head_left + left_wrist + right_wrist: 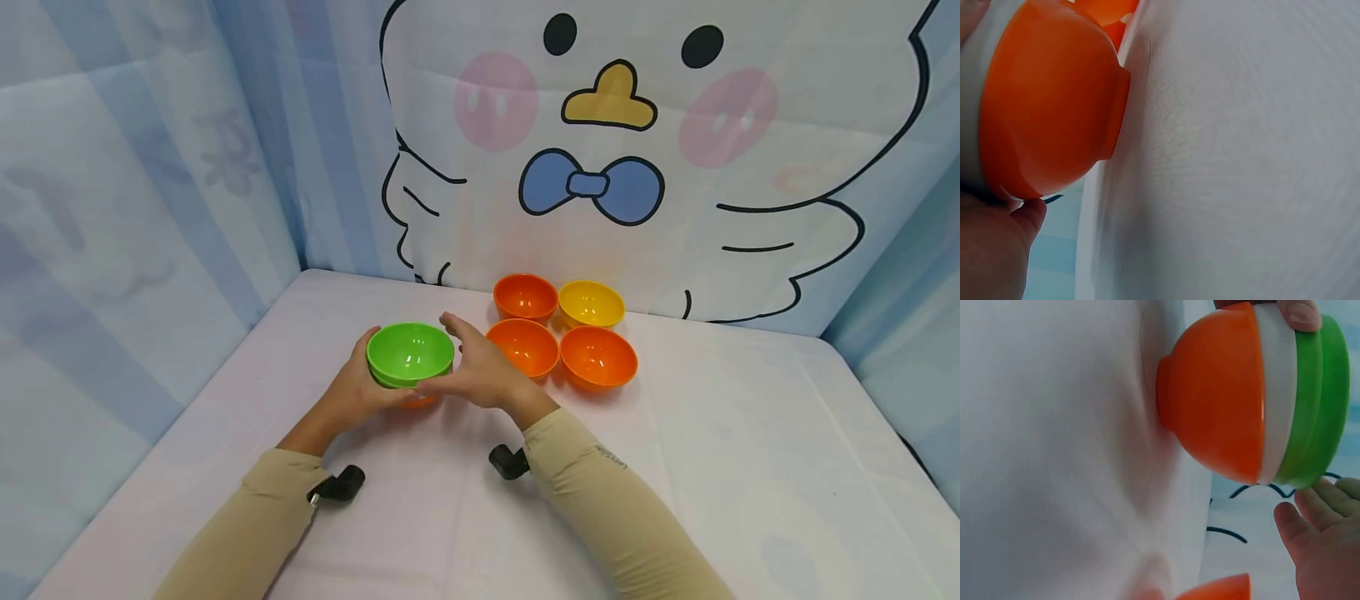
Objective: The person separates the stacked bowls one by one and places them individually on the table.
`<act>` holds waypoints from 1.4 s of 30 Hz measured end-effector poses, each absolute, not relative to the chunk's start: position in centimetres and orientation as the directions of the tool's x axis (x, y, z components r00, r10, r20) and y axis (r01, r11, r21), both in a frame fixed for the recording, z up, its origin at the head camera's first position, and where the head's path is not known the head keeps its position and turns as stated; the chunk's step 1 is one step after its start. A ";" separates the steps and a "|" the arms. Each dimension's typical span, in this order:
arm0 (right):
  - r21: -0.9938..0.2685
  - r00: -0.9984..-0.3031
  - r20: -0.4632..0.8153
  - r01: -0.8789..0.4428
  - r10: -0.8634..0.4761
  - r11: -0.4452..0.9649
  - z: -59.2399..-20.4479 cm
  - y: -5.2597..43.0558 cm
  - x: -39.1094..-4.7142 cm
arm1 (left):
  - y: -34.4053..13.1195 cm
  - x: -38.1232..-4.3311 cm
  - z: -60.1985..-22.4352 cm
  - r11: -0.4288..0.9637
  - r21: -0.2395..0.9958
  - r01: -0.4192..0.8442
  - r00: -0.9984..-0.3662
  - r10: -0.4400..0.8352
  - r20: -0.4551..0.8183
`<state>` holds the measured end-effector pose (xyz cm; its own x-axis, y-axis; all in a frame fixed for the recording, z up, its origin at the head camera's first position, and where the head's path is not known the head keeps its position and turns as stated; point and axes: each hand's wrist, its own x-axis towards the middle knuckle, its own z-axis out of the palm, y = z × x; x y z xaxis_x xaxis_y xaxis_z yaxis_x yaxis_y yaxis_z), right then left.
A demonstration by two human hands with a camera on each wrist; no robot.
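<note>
1 bowl stack (410,357), orange at the base, white between, green on top, stands roughly upright between the hands, left of 3 orange bowls (598,358) and 1 yellow bowl (592,304) on the table (750,442). Left hand (362,385): fingers grip the stack's side. Right hand (486,368): fingers spread, grasping nothing. Key relation: the stack lies just left of the right fingers, its axis near vertical; the left hand is nearer. Not determinable: right fingertip contact, clearance under the base, nested bowl count
</note>
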<state>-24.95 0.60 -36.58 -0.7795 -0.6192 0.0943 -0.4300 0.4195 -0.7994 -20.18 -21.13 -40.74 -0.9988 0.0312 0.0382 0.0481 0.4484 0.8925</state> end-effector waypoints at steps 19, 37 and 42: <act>-0.808 -0.824 0.017 -0.344 -0.566 0.478 -37.4 -1.7 -25.5 | -21.2 -20.0 -40.5 0.443 0.895 0.049 -0.999 0.041 0.035; -0.799 -0.851 0.160 -0.409 -0.500 0.440 -36.5 -1.1 -24.9 | -21.3 -20.0 -41.1 0.352 0.919 0.175 -0.984 0.086 0.154; -0.812 -0.856 0.178 -0.406 -0.485 0.419 -35.8 -0.4 -24.6 | -21.2 -20.0 -41.0 0.377 0.915 0.146 -0.989 0.083 0.123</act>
<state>-24.64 -0.39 -35.80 -0.8563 -0.4848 0.1779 -0.4060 0.4191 -0.8121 -19.97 -21.23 -40.96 -0.9888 0.0833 0.1235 0.1460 0.3768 0.9147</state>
